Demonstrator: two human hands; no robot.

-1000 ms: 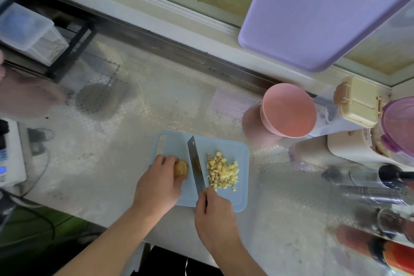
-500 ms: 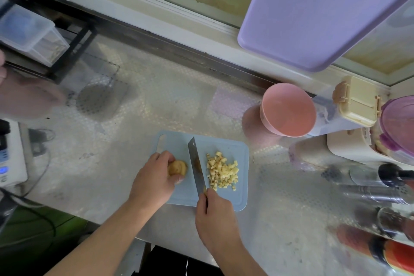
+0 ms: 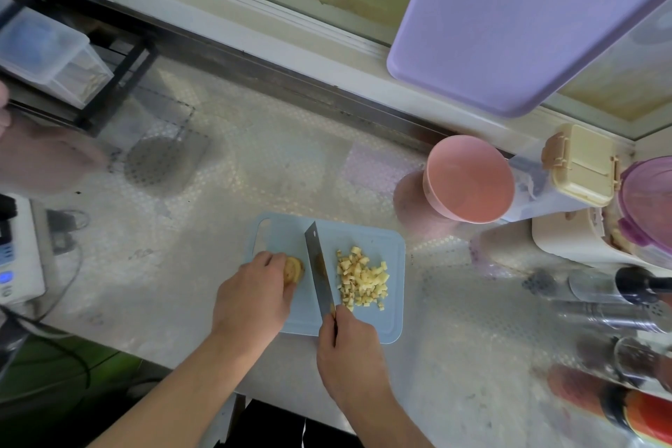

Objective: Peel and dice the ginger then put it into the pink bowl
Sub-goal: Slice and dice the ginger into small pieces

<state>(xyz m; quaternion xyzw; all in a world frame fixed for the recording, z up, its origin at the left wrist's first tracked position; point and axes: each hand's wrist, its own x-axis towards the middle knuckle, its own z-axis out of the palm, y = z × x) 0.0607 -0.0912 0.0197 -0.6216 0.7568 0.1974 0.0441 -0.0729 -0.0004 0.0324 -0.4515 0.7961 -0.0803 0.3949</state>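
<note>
A small pale blue cutting board (image 3: 392, 251) lies on the counter in front of me. My left hand (image 3: 254, 293) pins a brownish piece of ginger (image 3: 294, 270) to the board's left side. My right hand (image 3: 349, 356) grips the handle of a knife (image 3: 318, 271), whose blade stands edge-down across the board between the ginger piece and a heap of diced ginger (image 3: 362, 280) on the right. The pink bowl (image 3: 469, 180) stands apart from the board, up and to the right, and looks empty.
A lilac board (image 3: 509, 18) leans against the window above the bowl. Lidded containers (image 3: 578, 171), a purple-lidded tub (image 3: 647, 200) and bottles (image 3: 618, 305) crowd the right side. A white device (image 3: 18, 258) with cables sits at the left edge, a black rack (image 3: 109, 84) behind it.
My left hand has slid slightly left and turned the ginger piece, so more of it shows beside the blade. The knife and my right hand have barely moved.
</note>
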